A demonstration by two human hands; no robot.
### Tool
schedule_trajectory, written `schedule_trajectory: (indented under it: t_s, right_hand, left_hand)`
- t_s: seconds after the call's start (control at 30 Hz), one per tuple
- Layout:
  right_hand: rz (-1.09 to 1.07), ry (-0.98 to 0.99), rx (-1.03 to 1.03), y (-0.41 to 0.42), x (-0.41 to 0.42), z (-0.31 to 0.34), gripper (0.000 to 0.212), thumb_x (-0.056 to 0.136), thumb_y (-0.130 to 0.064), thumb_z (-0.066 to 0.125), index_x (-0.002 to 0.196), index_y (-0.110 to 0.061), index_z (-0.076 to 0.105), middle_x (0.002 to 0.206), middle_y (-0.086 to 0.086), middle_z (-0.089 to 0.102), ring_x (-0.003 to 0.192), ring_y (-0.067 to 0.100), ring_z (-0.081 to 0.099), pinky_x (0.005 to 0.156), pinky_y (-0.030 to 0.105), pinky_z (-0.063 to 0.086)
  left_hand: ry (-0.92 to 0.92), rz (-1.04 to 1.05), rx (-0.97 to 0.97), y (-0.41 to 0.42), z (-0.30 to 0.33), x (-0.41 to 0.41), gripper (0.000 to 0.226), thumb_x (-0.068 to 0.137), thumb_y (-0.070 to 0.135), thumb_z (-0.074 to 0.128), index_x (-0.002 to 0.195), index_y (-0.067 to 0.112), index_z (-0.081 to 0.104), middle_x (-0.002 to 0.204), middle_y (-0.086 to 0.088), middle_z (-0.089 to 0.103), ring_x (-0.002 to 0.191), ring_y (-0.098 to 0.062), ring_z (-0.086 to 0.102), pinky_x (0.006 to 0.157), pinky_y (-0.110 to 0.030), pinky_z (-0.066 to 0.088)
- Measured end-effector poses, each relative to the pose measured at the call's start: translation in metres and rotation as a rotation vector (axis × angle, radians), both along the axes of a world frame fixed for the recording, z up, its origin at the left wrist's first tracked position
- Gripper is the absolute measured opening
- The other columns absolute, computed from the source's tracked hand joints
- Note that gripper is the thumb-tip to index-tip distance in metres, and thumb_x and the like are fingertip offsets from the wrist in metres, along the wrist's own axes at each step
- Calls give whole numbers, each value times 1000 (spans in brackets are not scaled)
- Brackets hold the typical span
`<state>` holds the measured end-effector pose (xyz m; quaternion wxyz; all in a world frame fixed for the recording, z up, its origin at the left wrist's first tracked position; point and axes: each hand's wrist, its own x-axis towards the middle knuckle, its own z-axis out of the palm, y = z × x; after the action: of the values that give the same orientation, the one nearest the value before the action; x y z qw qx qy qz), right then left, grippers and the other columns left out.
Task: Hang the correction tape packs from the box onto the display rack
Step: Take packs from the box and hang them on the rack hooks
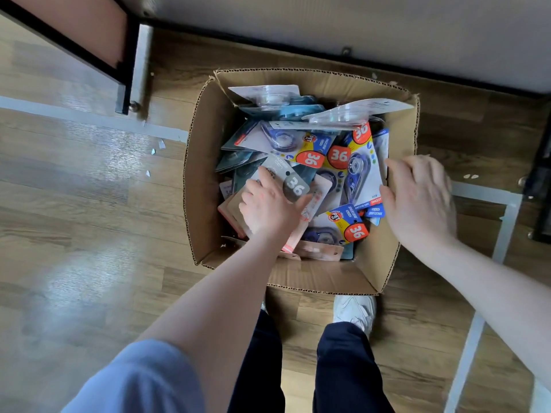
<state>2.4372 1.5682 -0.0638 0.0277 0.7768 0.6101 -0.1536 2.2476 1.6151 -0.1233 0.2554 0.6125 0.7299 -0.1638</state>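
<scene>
Head view. Left hand (268, 208) pinching grey pack (287, 181) atop jumbled packs (334, 162) in box (205, 162), presumably to lift one out for hanging. Right hand (417, 198) spread, relaxed, at box's right wall. Rack unseen.

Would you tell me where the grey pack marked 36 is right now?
In the head view, the grey pack lies inside the cardboard box, left of centre on the pile, gripped by the left hand.
</scene>
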Motion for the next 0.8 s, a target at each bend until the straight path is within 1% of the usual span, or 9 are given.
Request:
schedule_trajectory:
  t_s: [0.1,0.2,0.27,0.37,0.5,0.57,0.63,0.73,0.8]
  right_hand:
    - [10,-11,0,1,3,-2,37,86,-14,59,120,-3,53,118,19,52,117,36,40,98,46,35]
    - [29,-20,-3,2,3,-3,36,86,-14,59,119,-4,53,118,19,52,118,36,41,98,46,35]
    - [38,-25,-9,6,4,-1,36,86,-14,59,119,-3,53,117,19,51,118,37,41,99,46,34]
    - [30,-15,-17,18,5,3,39,86,-15,60,122,-4,51,119,19,50,119,37,40,99,46,33]
    - [5,49,-17,41,0,13,52,91,-18,56,138,-8,37,130,17,46,121,34,42,99,41,34]
    - [-38,93,-22,54,-4,17,57,94,-21,53,144,-12,28,133,17,45,120,33,45,96,41,39]
    - [-113,146,-11,66,-8,20,55,96,-22,49,145,-16,25,134,15,46,118,34,49,90,42,42]
    - [-278,264,70,80,-13,21,46,97,-19,45,141,-19,32,134,10,49,115,32,52,85,40,44]
    - [-384,347,102,87,-14,20,40,98,-22,42,137,-21,37,130,8,54,113,29,53,82,35,41]
  left_hand:
    - [38,50,9,10,-2,14,102,60,79,59,128,8,30,124,-13,42,115,-31,45,90,-42,38]
    - [0,4,59,17,-2,19,96,69,69,59,133,6,28,129,-12,40,118,-30,42,91,-40,39]
    - [-53,-16,75,20,3,20,80,76,58,56,131,4,32,127,-12,42,116,-29,43,88,-38,40]
    - [-121,-21,69,22,13,17,48,84,39,48,119,7,41,119,-12,48,112,-29,46,76,-35,38]
    - [-105,-87,31,28,26,6,23,92,19,36,111,7,42,114,-15,53,106,-35,52,69,-35,30]
    - [-49,-120,22,34,30,-2,23,94,14,33,114,8,42,114,-14,56,105,-36,55,68,-34,30]
    - [-10,-137,12,40,34,-13,26,93,10,33,117,9,42,113,-14,58,103,-36,56,68,-34,31]
    - [17,-138,25,44,35,-30,26,94,9,33,118,10,43,111,-15,61,100,-37,58,68,-34,34]
    - [33,-137,39,45,35,-40,26,96,10,34,119,10,44,110,-14,62,99,-36,58,66,-34,34]
